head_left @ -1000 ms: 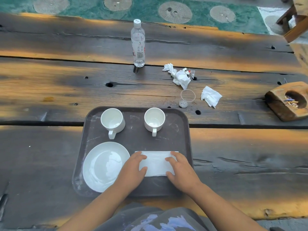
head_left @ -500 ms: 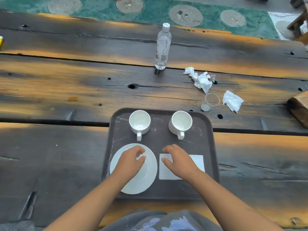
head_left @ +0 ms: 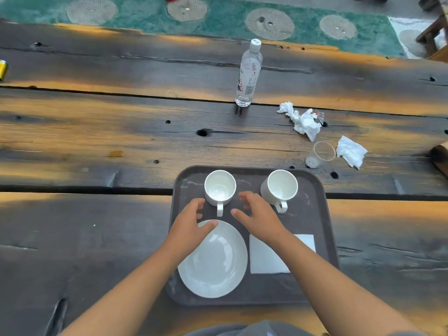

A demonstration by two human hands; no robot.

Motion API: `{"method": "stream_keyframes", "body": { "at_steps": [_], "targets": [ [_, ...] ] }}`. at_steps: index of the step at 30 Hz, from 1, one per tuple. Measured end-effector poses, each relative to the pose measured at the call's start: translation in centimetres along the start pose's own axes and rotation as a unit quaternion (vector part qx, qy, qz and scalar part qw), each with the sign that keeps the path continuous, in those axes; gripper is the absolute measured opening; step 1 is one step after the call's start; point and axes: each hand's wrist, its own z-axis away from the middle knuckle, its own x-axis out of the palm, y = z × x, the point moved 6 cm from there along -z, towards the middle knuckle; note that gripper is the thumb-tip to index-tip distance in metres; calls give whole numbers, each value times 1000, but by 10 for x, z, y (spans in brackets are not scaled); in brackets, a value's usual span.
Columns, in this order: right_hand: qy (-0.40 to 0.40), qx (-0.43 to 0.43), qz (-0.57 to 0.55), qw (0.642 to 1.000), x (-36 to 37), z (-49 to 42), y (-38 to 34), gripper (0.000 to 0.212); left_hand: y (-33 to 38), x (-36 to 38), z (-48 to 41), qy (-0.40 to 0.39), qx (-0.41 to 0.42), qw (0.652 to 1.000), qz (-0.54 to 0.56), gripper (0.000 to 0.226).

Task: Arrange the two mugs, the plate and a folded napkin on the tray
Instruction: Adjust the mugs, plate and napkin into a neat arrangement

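White crockery and a folded napkin (head_left: 266,259) lie on your dark tray (head_left: 320,214), your hands around the left mug (head_left: 220,189).

Your left hand (head_left: 188,226) and right hand (head_left: 259,215) flank that mug with each grip spread open and empty, fingers curved toward it but not touching; its handle points at you. The right mug (head_left: 281,189) stands beside it at the tray's far edge, the plate (head_left: 218,265) lies near left under your left wrist, and your right forearm crosses the napkin. Beyond the tray, on the dark, orange-streaked plank bench (head_left: 97,141), stand an upright water bottle (head_left: 248,73), crumpled tissues (head_left: 303,121) and a clear plastic cup (head_left: 321,154) on its side. Green patterned flooring (head_left: 218,18) lies past the bench.
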Motion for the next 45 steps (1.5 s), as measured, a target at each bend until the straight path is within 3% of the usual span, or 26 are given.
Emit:
{"method": "stream_keyframes", "body": {
  "at_steps": [4,9,12,18,28,45],
  "targets": [
    [6,9,-96,995,1,-19,-10,70,13,-2,-13,-32,14,997,63,79],
    [-63,15,-132,989,7,-39,-20,97,24,5,-29,-83,17,994,74,118],
    [-77,12,-131,988,10,-44,-21,98,24,6,-34,-91,16,992,86,118],
    [-71,-11,-183,980,15,-47,-18,73,17,9,-38,-90,8,989,116,104],
    [-68,2,-171,983,19,-48,-12,76,13,11,-40,-85,3,986,146,94],
    [-72,0,-153,986,20,-56,-18,77,11,5,-48,-82,-5,988,130,95]
  ]
}}
